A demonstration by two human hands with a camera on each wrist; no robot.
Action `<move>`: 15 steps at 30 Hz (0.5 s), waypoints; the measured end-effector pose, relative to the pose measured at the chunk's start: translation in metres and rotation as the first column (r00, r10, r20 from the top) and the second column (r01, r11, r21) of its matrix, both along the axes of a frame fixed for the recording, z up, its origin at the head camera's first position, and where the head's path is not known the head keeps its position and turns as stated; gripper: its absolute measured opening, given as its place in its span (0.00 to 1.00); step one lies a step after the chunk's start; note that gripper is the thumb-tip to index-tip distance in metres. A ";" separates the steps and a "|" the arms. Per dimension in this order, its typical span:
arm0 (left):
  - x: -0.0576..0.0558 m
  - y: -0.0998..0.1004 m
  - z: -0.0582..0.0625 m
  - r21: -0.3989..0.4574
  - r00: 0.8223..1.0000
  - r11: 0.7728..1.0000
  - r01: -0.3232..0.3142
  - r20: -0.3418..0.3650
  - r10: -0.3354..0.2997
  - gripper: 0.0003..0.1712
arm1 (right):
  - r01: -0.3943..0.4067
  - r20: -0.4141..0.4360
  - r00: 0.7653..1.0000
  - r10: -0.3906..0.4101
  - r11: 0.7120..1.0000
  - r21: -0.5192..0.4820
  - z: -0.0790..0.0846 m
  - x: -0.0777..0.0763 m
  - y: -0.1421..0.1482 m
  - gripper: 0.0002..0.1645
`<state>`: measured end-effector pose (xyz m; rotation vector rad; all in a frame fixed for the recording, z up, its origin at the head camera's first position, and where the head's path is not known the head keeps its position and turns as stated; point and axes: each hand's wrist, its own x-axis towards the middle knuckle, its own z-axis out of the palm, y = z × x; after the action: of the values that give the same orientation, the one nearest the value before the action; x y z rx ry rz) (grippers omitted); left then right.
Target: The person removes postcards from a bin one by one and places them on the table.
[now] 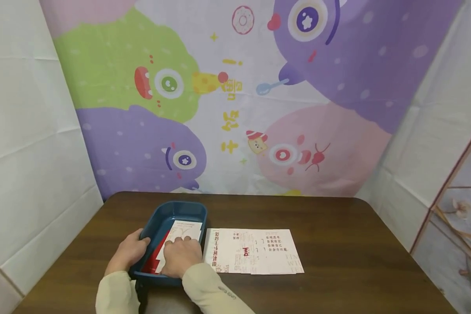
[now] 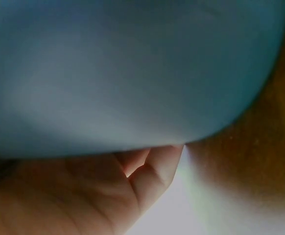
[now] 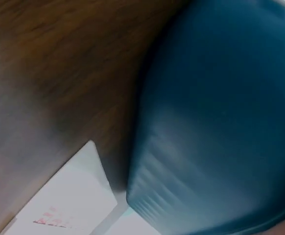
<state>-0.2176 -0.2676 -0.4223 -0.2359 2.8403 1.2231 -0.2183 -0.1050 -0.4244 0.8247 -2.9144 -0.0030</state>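
Note:
A deep blue plastic tray [image 1: 188, 206] sits on the left part of the table. My left hand [image 1: 130, 250] grips its left rim; in the left wrist view, the fingers [image 2: 157, 171] pass behind the tray's edge. Inside the tray lie white printed cards [image 1: 186, 229] and something flat and red [image 1: 151, 264]. My right hand [image 1: 183, 256] reaches into the tray with bent fingers over the cards. Its fingertips are hidden, so whether it pinches a card cannot be told. The right wrist view shows mostly the tray's outer wall [image 3: 221, 122].
Directly right of the tray, several white printed cards [image 1: 255, 250] lie overlapping in a row on the brown wooden table [image 1: 337, 244]. A cartoon-printed cloth [image 1: 235, 174] hangs behind the table, with pale panels [image 1: 31, 131] at the sides.

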 end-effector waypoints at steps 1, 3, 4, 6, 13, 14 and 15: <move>0.000 0.000 0.000 -0.004 1.000 1.000 0.000 -0.001 0.000 0.20 | -0.003 -0.003 1.000 0.003 1.000 -0.006 -0.001 0.000 0.000 0.31; -0.001 -0.001 -0.001 -0.016 1.000 1.000 -0.001 -0.009 0.001 0.19 | -0.006 -0.008 1.000 0.006 1.000 -0.011 -0.003 0.000 0.000 0.32; -0.001 -0.001 -0.001 -0.020 1.000 1.000 -0.003 -0.012 0.003 0.19 | -0.007 -0.011 1.000 0.007 1.000 -0.016 -0.004 0.000 0.001 0.32; -0.001 -0.001 -0.002 -0.026 1.000 1.000 -0.005 -0.014 0.004 0.19 | -0.006 -0.017 1.000 0.005 1.000 -0.025 -0.005 0.000 0.001 0.31; -0.001 0.000 0.000 -0.018 1.000 1.000 -0.005 -0.026 0.004 0.17 | -0.030 -0.030 0.999 0.028 0.997 -0.069 -0.002 0.001 0.005 0.24; -0.001 0.000 0.000 -0.014 1.000 1.000 -0.005 -0.027 0.005 0.17 | -0.032 -0.027 0.999 0.030 0.997 -0.077 -0.002 0.001 0.005 0.23; -0.001 0.000 0.000 -0.015 1.000 1.000 -0.004 -0.029 0.004 0.16 | -0.034 -0.026 0.999 0.032 0.996 -0.083 -0.001 0.001 0.006 0.22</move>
<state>-0.2183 -0.2672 -0.4220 -0.2263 2.8753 1.2163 -0.2175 -0.0993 -0.4257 0.8533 -2.8559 0.1098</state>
